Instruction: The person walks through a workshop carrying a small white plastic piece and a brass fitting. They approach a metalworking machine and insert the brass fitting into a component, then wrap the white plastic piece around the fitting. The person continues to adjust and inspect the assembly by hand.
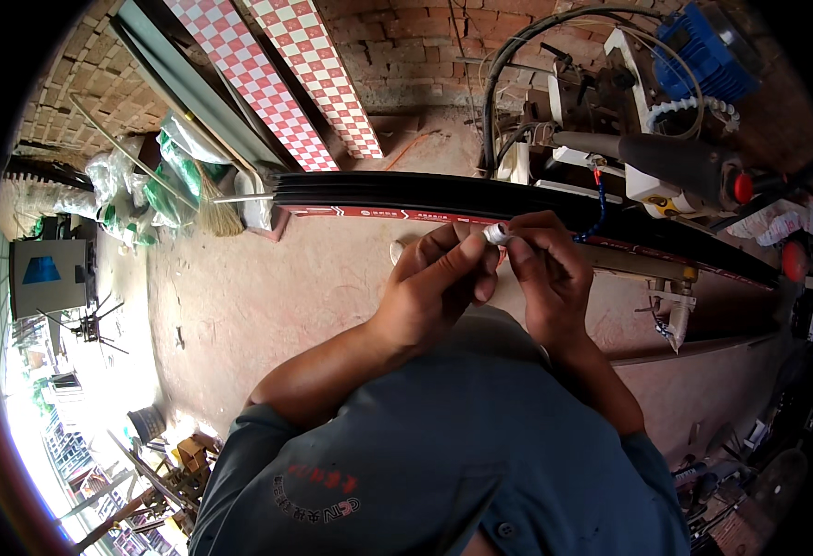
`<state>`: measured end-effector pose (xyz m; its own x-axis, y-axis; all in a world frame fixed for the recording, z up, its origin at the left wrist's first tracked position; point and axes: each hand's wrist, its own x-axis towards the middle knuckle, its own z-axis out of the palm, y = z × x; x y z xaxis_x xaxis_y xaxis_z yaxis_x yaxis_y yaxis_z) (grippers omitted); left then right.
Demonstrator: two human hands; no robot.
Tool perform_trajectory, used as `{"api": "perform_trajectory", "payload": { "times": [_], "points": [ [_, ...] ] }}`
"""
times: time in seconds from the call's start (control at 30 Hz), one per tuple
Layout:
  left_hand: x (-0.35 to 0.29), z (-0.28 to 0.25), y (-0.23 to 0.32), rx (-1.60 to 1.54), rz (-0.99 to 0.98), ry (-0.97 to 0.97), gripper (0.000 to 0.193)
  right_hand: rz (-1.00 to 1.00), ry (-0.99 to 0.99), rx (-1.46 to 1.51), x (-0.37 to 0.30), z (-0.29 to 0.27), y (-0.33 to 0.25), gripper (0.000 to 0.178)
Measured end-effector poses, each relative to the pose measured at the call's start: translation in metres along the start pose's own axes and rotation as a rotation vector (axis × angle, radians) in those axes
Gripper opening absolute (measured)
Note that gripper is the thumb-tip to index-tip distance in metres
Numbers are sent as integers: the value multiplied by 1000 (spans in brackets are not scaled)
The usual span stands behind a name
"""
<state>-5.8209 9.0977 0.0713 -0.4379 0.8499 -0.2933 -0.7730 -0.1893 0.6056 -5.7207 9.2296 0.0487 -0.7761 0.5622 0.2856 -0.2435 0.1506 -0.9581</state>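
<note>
A small whitish-silver piece (496,233), short and rounded, sits between the fingertips of both hands in front of my chest. Its exact kind is too small to make out. My left hand (425,287) pinches it from the left with thumb and forefinger, the other fingers curled. From the other side, my right hand (553,278) grips it with bent fingers, the thumb against it. Just beyond the fingers, a stack of long black profiles (406,196) with a red printed strip along its near side runs across the view.
At the far right stands a machine with a blue motor (707,56), hoses and a red button (743,189). Checkered boards (318,74) lean by the brick wall at the back. A straw broom (216,213) and plastic bags (170,185) lie at left. Scrap wood (161,482) is piled lower left.
</note>
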Motion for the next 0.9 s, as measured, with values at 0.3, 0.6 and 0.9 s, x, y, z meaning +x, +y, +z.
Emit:
{"api": "perform_trajectory", "payload": {
  "times": [0.3,0.6,0.9],
  "points": [
    [-1,-9,-1,19,-28,-103,19,-127,-137,-64,6,-11,-3,16],
    [0,-4,-6,29,-113,-75,31,-153,-166,-59,4,-16,7,17],
    [3,-5,-9,-112,-323,-126,41,106,-127,184,-4,-8,0,20]
  ]
}}
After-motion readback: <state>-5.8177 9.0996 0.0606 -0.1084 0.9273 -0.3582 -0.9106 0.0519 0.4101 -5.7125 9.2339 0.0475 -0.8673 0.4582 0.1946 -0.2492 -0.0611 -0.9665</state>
